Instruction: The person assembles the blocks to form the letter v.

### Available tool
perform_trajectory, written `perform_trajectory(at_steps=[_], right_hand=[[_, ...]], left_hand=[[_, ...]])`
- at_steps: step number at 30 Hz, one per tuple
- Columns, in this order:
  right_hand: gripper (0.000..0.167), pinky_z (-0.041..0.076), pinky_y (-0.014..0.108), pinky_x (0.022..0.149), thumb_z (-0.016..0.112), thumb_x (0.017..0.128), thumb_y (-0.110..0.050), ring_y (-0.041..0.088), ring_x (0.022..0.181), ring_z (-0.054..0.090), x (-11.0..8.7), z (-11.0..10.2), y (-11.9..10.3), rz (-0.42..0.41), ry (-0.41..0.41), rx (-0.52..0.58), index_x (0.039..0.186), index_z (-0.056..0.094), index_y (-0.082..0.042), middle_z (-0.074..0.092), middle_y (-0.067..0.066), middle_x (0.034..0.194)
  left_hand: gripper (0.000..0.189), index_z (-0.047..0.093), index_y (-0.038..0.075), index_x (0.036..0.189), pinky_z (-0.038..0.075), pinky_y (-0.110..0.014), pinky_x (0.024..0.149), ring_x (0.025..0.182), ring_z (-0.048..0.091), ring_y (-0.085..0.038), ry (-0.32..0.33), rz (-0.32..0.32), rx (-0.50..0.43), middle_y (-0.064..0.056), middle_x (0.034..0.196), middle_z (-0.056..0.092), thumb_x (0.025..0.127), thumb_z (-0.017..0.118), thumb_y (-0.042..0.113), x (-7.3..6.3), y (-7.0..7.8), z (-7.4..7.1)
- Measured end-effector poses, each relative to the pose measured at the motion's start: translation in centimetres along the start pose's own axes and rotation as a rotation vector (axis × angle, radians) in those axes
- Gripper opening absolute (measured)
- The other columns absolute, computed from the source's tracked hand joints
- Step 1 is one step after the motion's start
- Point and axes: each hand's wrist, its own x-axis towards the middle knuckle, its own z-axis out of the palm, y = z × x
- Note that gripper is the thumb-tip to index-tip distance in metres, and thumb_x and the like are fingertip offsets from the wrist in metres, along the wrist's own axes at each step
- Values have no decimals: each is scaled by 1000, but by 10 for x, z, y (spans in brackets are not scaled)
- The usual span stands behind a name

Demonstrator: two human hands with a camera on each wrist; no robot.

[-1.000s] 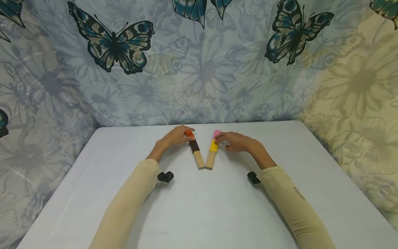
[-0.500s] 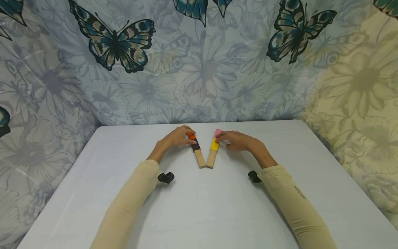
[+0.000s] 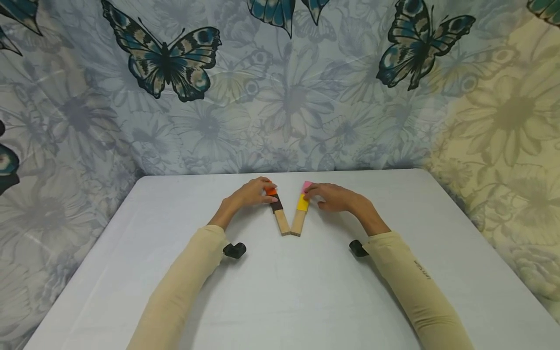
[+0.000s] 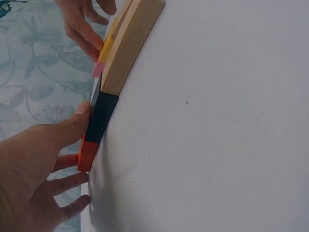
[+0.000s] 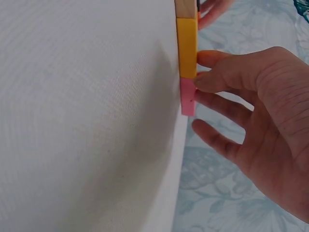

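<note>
Two rows of small blocks form a narrow V on the white table. The left row has an orange block [image 3: 271, 191], a dark brown block [image 3: 276, 203] and a plain wooden block [image 3: 282, 223]. The right row runs from a pink block [image 3: 307, 184] through a yellow block [image 3: 302, 203] to another wooden block [image 3: 298, 223]. My left hand [image 3: 250, 192] lays its thumb on the dark block, with fingers at the orange one. With thumb and fingertips, my right hand [image 3: 334, 197] touches the pink and yellow blocks' outer side [image 5: 187, 95].
The white table [image 3: 280, 291] meets a butterfly-patterned cloth [image 3: 288, 107] at its back edge. Black devices [image 3: 234, 250] stick out at both sleeve cuffs, above the table.
The left row and my left hand have shifted slightly to the right, narrowing the V a little. My right hand keeps its place at the right row. The head view has moved slightly.
</note>
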Motion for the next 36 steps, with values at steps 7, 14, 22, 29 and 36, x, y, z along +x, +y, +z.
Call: perform_trajectory(at_steps=[7,14,22,29,36], right_hand=[[38,44,57,119,61,98,2,41,142,54,0,2,2,-13,7,-27,135,69,-6,59,17,151],[41,46,56,117,64,98,1,40,143,54,-2,0,3,-2,20,-29,138,66,-7,54,18,155],[42,45,55,119,65,99,-1,39,143,53,3,2,1,25,-18,-49,141,65,-6,55,17,155],[42,44,56,119,64,99,-2,40,145,51,7,5,0,10,-25,-54,140,66,-6,54,17,156],[42,43,58,120,64,99,-2,40,145,51,6,6,-1,19,-20,-57,141,66,-7,55,16,156]], left_hand=[[72,42,6,160,33,-57,127,153,38,-45,-5,-27,-12,-26,165,37,101,69,38,1,5,-1],[66,51,0,153,35,-53,127,152,41,-43,-14,7,30,-26,163,42,101,69,37,4,8,-2],[66,50,2,154,35,-55,126,152,40,-44,-26,-23,38,-25,164,40,102,68,39,3,6,-1],[67,48,2,155,37,-56,125,152,41,-44,-17,-38,24,-25,164,40,102,68,37,-3,4,2],[71,43,4,159,36,-55,126,153,40,-42,-5,-34,-6,-24,165,39,102,69,37,-4,3,4]])
